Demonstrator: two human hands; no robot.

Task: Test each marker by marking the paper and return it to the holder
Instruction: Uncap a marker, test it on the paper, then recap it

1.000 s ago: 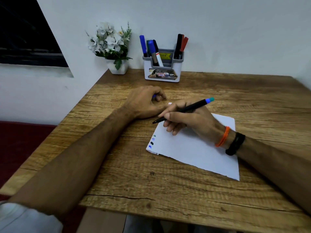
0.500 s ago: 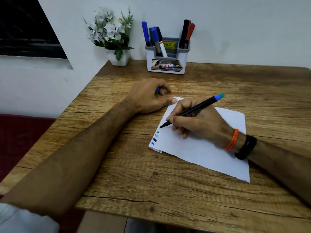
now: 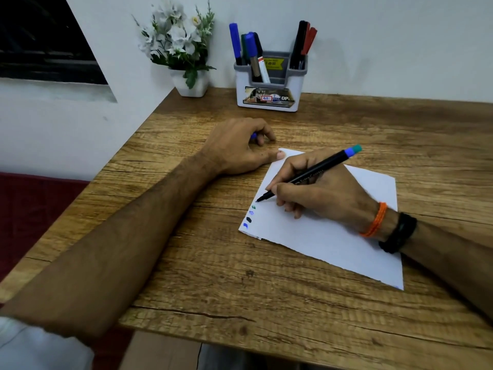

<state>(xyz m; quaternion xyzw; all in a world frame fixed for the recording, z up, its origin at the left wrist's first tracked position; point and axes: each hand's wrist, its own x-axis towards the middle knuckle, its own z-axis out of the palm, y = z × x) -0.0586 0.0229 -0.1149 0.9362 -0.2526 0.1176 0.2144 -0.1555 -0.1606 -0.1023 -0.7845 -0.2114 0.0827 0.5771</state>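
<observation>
Wooden grained desk [image 3: 346, 124] against a white wall, window at left. Step in hand, as I judge it: test stroke with a fresh marker. My right hand [image 3: 317, 193] pinches a slim black fineliner with a teal-and-blue end [image 3: 306, 175] in a writing grip, tip touching or just over the white sheet of paper [image 3: 333, 236] near its left edge, right above a column of small test marks [image 3: 249, 216]. I count four marks: green, pale blue, black, blue. My left hand [image 3: 237, 148] rests on the desk, thumb tip pressing the paper's top corner, fingers curled round a small blue piece [image 3: 253, 135], probably this pen's cap, mostly hidden so I cannot be sure. Next move calls for a short stroke clear of the green mark, then recap and carry the pen to the grey-and-white plastic desk holder [image 3: 269, 94] standing well apart at the back edge. In the holder: four markers [image 3: 246, 46] in the left slot as far as I can tell (two blue-capped, one green, one dark), and two or three [image 3: 304, 41] in the right (black, red), overlapping so the count is unsure. One paper, one holder, one white pot of white flowers [image 3: 181, 49] beside it. Two bands on my right wrist, orange and black.
</observation>
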